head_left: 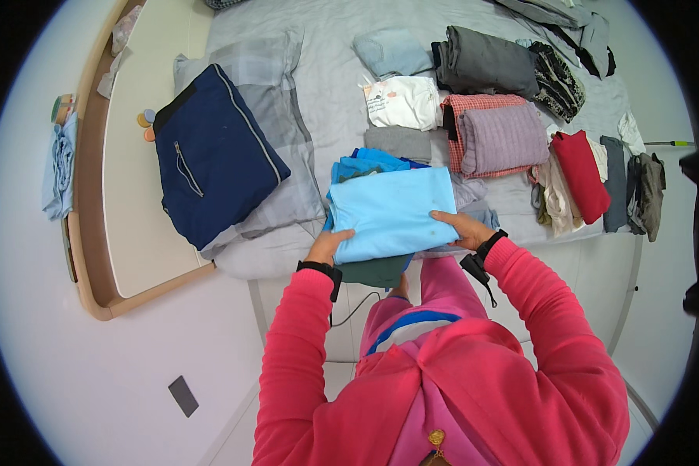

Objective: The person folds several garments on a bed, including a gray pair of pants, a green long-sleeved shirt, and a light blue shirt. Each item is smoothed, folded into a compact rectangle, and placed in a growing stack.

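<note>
The left hand (330, 245) gripped the lower left corner of a folded light-blue cloth (392, 210), fingers curled over its edge, closed on the fabric. The right hand (458, 227) lay on the cloth's right edge, fingers stretched flat across the top and thumb seemingly tucked below, so it held that side more loosely. The cloth sat directly ahead of both hands, at the near edge of the bed (326, 46), resting on a small stack: brighter blue pieces (365, 163) showed beyond its far edge and a dark green piece (377, 272) stuck out beneath its near edge. Its long axis ran left to right and tilted slightly, the left end lower in the view, so each hand had one short end and neither was clearly nearer to the middle. Just to the left lay a navy bag (210, 155) on a grey pillow (276, 93). Beyond the stack, well apart from the hands, were a white folded top (404, 101), a grey piece (400, 142), a mauve piece (505, 138) on a red checked one (474, 101), and a red garment (582, 175) farther right.
</note>
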Demonstrator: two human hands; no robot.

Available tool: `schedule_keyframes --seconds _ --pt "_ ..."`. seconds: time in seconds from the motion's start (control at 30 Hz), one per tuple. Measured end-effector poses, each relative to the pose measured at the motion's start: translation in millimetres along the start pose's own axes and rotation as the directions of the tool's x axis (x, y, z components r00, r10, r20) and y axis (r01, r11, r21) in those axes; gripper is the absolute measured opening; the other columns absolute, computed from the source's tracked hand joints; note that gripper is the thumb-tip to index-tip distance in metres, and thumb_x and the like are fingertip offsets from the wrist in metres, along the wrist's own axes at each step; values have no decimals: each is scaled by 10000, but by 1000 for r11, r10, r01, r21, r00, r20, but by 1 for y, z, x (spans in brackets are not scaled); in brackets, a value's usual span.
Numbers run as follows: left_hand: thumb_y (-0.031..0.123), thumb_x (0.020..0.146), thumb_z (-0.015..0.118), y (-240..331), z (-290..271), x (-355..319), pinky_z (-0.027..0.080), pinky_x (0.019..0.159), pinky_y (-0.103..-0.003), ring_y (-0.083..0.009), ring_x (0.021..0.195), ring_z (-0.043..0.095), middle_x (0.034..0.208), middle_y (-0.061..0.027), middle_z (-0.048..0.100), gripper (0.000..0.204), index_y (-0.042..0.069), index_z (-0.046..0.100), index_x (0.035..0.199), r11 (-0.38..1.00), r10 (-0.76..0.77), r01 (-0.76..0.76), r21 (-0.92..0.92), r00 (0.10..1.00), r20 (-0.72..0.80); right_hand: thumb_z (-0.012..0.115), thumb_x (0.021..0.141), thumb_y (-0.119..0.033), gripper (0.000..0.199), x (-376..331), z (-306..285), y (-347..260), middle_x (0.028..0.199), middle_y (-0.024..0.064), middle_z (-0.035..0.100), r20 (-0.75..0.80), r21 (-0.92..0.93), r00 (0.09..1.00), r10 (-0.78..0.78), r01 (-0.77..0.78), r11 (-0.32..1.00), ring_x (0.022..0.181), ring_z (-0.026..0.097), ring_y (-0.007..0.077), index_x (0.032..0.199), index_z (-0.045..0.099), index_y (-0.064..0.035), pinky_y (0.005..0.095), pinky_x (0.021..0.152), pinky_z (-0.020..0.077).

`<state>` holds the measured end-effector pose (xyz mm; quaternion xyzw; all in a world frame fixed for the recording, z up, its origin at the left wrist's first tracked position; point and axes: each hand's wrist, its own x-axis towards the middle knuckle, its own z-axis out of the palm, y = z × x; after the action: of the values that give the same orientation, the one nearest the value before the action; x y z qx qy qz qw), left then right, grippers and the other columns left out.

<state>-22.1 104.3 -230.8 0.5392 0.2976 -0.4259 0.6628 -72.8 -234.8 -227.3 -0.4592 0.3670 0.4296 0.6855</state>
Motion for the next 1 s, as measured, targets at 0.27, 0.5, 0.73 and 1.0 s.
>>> schedule_keyframes --seconds 0.27,0.5,0.73,1.0 --pt "97 801 689 -14 15 -24 487 921 -382 -278 1060 589 1214 -166 563 585 -52 418 1298 975 -51 73 -210 993 107 669 829 -170 547 -57 46 -48 1176 142 592 169 165 958 -233 206 965 962 622 221 1287 443 28 329 852 512" --pt "80 888 534 -2 20 -114 436 976 -383 -271 1141 535 1286 -163 509 501 -66 366 1337 768 519 -473 -432 855 -13 694 778 -158 622 -97 107 -120 1130 107 580 255 -239 791 -556 609 756 982 578 172 1303 422 36 280 849 478" --pt "162 892 609 -91 31 -116 430 973 -416 -227 1196 482 1324 -107 468 507 15 391 1326 883 306 -313 -350 949 -76 720 756 -228 738 -31 91 -111 1222 167 538 282 -655 655 -701 666 358 1098 529 232 1363 375 10 314 947 419" --pt "227 862 628 -134 16 -89 502 694 -335 -190 855 575 970 -85 526 393 49 415 1140 998 66 -66 8 985 -159 684 790 -208 485 0 -1 -11 924 139 625 -11 -724 554 -832 570 388 802 596 199 1208 540 -9 304 722 492"
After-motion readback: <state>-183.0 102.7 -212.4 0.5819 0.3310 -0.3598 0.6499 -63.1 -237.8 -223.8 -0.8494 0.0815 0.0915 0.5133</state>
